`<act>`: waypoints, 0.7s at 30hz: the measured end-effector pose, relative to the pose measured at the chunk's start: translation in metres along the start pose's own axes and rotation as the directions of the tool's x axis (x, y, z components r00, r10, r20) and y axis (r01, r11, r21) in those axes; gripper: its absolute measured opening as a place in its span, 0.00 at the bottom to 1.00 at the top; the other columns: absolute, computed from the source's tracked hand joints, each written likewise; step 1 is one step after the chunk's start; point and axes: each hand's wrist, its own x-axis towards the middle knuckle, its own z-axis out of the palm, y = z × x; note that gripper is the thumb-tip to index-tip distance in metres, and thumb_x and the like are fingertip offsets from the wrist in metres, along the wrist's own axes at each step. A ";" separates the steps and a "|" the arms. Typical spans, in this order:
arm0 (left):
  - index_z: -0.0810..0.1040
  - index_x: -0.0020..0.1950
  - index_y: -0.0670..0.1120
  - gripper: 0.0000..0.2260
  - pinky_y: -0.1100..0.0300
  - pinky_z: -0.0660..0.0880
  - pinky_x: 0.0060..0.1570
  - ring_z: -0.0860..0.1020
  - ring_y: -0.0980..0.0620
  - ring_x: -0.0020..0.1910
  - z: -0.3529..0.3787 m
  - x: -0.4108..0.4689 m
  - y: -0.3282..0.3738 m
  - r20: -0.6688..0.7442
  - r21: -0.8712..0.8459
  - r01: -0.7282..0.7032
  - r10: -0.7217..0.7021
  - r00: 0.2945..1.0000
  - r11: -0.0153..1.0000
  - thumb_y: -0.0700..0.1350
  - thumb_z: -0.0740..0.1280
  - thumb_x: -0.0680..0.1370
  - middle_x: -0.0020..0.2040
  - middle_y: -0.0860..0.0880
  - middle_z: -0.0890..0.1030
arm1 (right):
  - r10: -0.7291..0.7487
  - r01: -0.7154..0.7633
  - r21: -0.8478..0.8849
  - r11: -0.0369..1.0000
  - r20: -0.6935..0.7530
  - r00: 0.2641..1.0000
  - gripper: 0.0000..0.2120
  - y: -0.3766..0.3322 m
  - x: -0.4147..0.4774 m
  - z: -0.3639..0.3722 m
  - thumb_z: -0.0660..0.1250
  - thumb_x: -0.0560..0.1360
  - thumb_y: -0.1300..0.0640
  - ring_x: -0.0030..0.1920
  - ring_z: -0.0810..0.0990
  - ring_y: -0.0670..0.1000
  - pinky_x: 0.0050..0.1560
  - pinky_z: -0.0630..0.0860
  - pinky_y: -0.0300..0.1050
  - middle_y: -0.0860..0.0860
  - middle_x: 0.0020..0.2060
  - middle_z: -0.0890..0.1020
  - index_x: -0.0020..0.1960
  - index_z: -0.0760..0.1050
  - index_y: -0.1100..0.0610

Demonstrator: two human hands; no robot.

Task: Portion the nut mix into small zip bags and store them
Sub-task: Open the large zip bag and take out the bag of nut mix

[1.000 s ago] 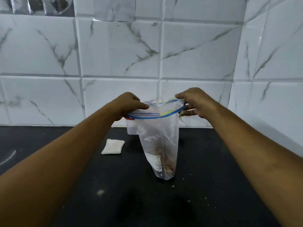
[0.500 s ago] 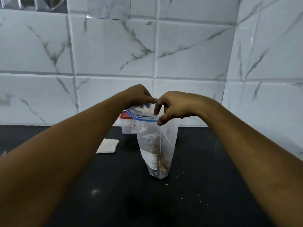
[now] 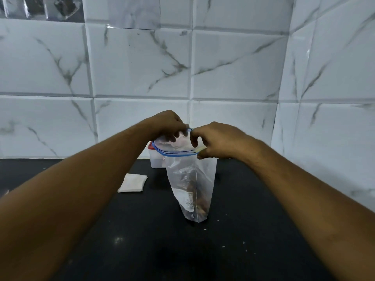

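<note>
The zip bag [image 3: 191,179] is held upright, its sideways seal pinched at either side by fingers of left hand [image 3: 168,123] and right hand [image 3: 219,139].

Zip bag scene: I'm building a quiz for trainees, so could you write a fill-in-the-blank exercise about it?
1. The left hand and right hand pinch the zip bag at its ____ seal strip.
2. The bag's bottom rests on a counter coloured ____.
3. The tub behind the bag has a ____ lid.
4. The white packet lies on the bag's ____ side.
Missing words: blue; black; red; left.
</note>
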 end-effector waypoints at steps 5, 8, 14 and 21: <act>0.86 0.52 0.38 0.12 0.63 0.72 0.31 0.74 0.52 0.31 -0.014 -0.001 -0.007 -0.105 -0.030 0.048 -0.051 0.993 0.998 0.45 0.67 0.82 0.40 0.46 0.81 | 0.032 -0.007 0.130 0.992 -0.187 0.982 0.03 0.007 0.001 -0.004 0.72 0.76 0.50 0.39 0.75 0.46 0.37 0.67 0.43 0.41 0.36 0.75 0.49 0.83 0.43; 0.84 0.54 0.36 0.10 0.63 0.70 0.30 0.72 0.51 0.31 -0.029 -0.002 -0.015 -0.101 -0.121 0.129 -0.141 0.985 0.984 0.42 0.69 0.81 0.38 0.46 0.78 | 0.163 -0.093 0.215 0.972 -0.339 0.926 0.04 0.015 0.002 -0.012 0.70 0.75 0.52 0.40 0.78 0.47 0.37 0.69 0.42 0.42 0.34 0.79 0.46 0.82 0.45; 0.83 0.49 0.40 0.10 0.58 0.80 0.37 0.77 0.50 0.32 -0.043 -0.009 -0.029 0.016 -0.196 0.267 -0.269 0.963 0.943 0.47 0.75 0.78 0.35 0.46 0.79 | 0.349 -0.180 0.774 0.607 -0.056 0.936 0.09 0.020 -0.006 -0.024 0.64 0.74 0.62 0.35 0.88 0.57 0.43 0.84 0.55 0.55 0.40 0.87 0.49 0.83 0.62; 0.81 0.50 0.40 0.18 0.59 0.80 0.36 0.80 0.50 0.36 -0.034 -0.018 -0.031 0.024 -0.168 0.267 -0.267 0.963 0.949 0.54 0.78 0.74 0.43 0.46 0.83 | 0.412 -0.269 0.903 0.335 0.117 0.904 0.09 0.011 -0.005 -0.013 0.74 0.78 0.61 0.32 0.84 0.53 0.35 0.85 0.48 0.59 0.40 0.84 0.51 0.79 0.66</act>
